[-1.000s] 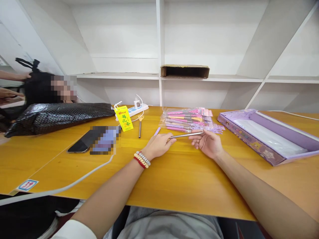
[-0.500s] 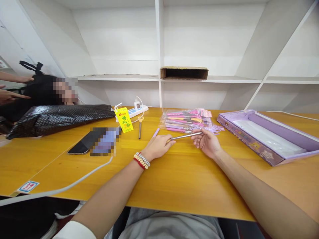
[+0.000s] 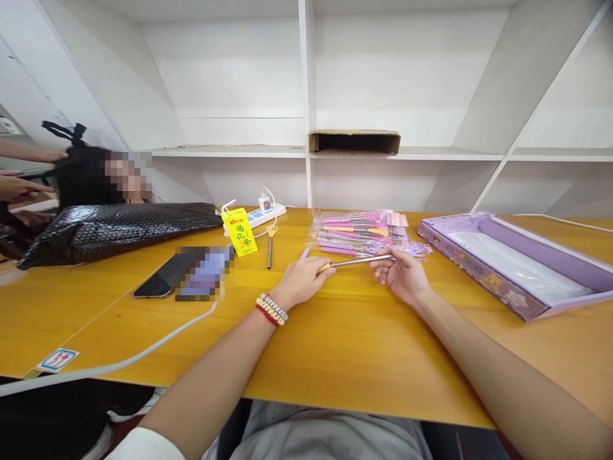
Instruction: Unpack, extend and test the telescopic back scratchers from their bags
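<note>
Between my two hands is a slim metal rod (image 3: 357,260) with a short yellow part, most likely a telescopic back scratcher. My left hand (image 3: 304,281) is closed round its yellow end, and my right hand (image 3: 405,275) pinches the other end between thumb and fingers. A purple strip (image 3: 305,253) shows behind my left hand; what it belongs to is hidden. Just beyond my hands lie several back scratchers (image 3: 357,230) in clear plastic wrappers, with pink, yellow and purple parts. Another back scratcher (image 3: 270,249) with a pale yellow claw lies unwrapped to the left.
A purple open display box (image 3: 517,306) stands right. Left are a yellow drink carton (image 3: 240,233), a power strip (image 3: 261,217), a phone (image 3: 160,275), a white cable (image 3: 177,335) and a black bubble-wrap bag (image 3: 119,230). Another person's hands (image 3: 29,190) are far left. A cardboard box (image 3: 354,143) sits on the shelf.
Both hands keep their hold on the back scratcher. Slightly more of its yellow part shows beside my left hand, and less of the purple strip is visible.
</note>
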`<control>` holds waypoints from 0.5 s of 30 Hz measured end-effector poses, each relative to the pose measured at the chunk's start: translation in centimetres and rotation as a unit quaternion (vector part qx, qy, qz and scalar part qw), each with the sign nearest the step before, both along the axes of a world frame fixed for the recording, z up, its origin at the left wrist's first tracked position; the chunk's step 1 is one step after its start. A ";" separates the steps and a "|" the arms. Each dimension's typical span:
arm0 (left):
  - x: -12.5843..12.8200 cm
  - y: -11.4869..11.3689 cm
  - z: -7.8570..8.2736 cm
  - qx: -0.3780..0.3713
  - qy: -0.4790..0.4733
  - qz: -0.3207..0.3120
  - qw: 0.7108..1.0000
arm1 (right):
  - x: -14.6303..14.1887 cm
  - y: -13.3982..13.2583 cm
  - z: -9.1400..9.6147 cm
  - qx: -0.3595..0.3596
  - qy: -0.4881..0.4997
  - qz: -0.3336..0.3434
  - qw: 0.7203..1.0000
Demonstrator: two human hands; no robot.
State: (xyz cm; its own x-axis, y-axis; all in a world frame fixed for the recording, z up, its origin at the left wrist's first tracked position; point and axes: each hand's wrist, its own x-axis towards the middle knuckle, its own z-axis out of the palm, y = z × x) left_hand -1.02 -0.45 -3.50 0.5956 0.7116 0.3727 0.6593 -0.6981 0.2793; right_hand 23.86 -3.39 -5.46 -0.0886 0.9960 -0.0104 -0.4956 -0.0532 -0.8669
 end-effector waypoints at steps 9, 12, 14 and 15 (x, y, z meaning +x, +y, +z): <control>-0.7 -0.3 0.3 -0.001 0.056 -0.024 0.998 | 0.2 -0.2 -0.1 0.018 -0.011 0.036 0.999; -0.7 -0.3 0.3 -0.003 0.056 -0.042 0.998 | 0.2 -0.2 -0.1 0.022 -0.015 0.043 0.999; -0.6 -0.3 0.2 0.000 0.056 -0.040 0.998 | 0.1 -0.2 -0.1 0.026 -0.019 0.047 0.998; -0.6 -0.2 0.2 0.003 0.055 -0.034 0.998 | 0.1 -0.3 -0.1 0.028 -0.021 0.049 0.998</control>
State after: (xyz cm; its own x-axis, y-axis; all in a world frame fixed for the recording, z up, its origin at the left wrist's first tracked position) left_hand -1.64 -0.69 -3.31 0.6802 0.6657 0.3068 0.6368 -0.7440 0.2025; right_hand 23.95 -3.65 -5.55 -0.1861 0.9817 0.0395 -0.4535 -0.0502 -0.8899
